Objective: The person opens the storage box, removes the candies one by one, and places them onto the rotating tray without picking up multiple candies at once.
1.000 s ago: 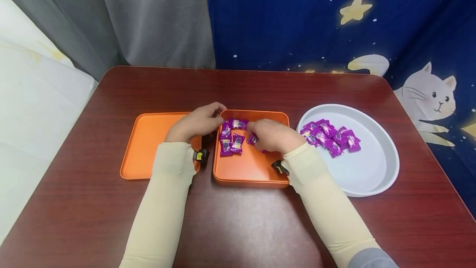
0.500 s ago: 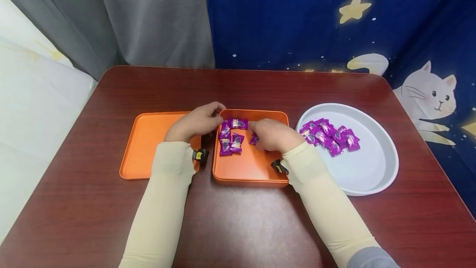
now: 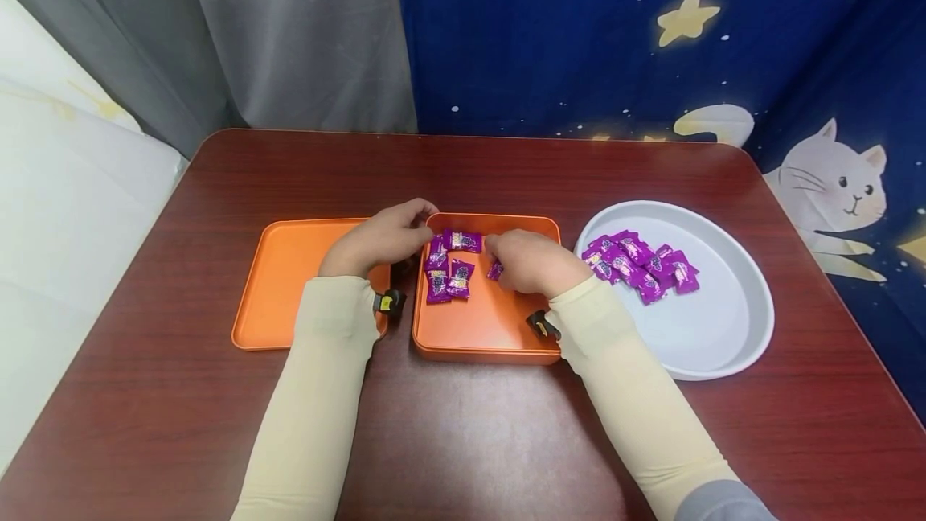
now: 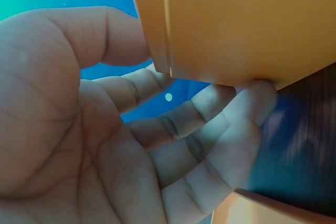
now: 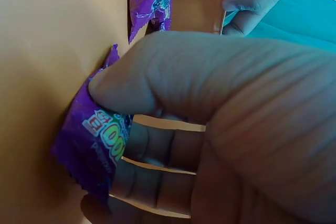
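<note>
My right hand is inside the orange box, pinching a purple wrapped candy between thumb and fingers, close over the box floor. In the right wrist view the thumb presses on its wrapper. My left hand steadies the same box at its far left corner. In the left wrist view the thumb lies against the rim and the fingers curl round the outer wall. Several purple candies lie in the box's left part, one of them along the far wall.
An orange lid or shallow tray lies left of the box, partly under the left arm. To the right stands a round white tray with a pile of purple candies. Behind the brown table hang curtains.
The right hand has shifted slightly rightward within the box, and less of its candy shows below the fingers. The left hand stays at the box corner.
</note>
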`<state>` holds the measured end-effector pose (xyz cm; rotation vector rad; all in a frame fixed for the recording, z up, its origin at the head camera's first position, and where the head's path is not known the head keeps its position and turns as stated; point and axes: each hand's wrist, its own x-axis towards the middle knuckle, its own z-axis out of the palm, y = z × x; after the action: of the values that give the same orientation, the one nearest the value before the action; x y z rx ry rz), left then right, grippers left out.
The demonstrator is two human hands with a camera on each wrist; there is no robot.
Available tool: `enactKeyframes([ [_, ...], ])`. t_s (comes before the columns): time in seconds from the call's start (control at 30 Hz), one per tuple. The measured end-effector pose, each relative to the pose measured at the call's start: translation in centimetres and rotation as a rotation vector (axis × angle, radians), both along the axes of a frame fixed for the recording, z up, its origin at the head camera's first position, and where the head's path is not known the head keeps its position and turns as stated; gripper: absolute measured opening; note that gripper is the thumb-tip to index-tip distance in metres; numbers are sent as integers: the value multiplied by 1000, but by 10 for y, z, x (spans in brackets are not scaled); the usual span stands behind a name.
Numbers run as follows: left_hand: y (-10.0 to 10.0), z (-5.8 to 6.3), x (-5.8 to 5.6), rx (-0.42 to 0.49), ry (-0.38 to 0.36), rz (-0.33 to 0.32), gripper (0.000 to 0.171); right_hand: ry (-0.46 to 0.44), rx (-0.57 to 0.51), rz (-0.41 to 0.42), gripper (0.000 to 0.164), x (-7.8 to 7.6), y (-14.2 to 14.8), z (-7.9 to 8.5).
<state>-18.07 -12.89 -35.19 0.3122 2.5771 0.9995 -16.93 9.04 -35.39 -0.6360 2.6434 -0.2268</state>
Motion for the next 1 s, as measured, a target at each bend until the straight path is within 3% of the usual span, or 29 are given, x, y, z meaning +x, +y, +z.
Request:
enactKeyframes([
  [0.43,0,0,0,2,-9,16,39,81,-19,42,27,1,-1,6],
  [1.0,0,-1,0,-1,-11,11,41,247,-96,47,16,8,21,38],
])
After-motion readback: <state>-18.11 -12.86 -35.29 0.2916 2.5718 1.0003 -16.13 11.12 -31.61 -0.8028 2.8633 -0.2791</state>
